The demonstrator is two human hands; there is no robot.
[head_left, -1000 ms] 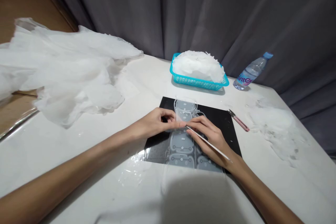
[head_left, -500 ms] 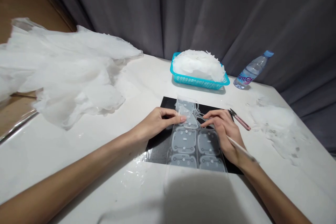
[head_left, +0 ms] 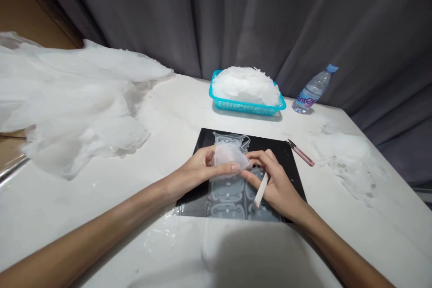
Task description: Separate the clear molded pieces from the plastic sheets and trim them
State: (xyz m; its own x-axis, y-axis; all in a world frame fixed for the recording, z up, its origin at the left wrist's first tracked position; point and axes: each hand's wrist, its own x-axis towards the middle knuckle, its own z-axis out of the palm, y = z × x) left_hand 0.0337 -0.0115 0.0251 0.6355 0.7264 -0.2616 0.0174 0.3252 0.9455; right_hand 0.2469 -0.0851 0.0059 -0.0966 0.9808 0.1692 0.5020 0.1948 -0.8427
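Observation:
My left hand [head_left: 209, 166] is closed on a milky, translucent soft piece [head_left: 227, 157], its thumb lying across the front. At the right edge of that piece, the fingertips of my right hand [head_left: 272, 177] touch or pinch it. A thin white stick [head_left: 261, 190] is tucked in my right hand and points down toward me. Below both hands lies a clear sheet [head_left: 227, 191] with rounded, outlined panels, partly hidden by the hands. It rests on a black mat [head_left: 286, 162] and hangs over its near edge. Thin cut-out strips curl at the sheet's far end.
Pink-handled snips [head_left: 302, 153] lie right of the mat. Behind stands a turquoise basket [head_left: 248, 107] heaped with white translucent pieces, beside a water bottle [head_left: 310, 92]. A large pile of translucent sheets [head_left: 91, 99] covers the left; scraps [head_left: 351, 157] lie at right.
The translucent piece is now lifted off the sheet between my hands. My right hand has moved left to meet it, and the white stick has swung to point downward.

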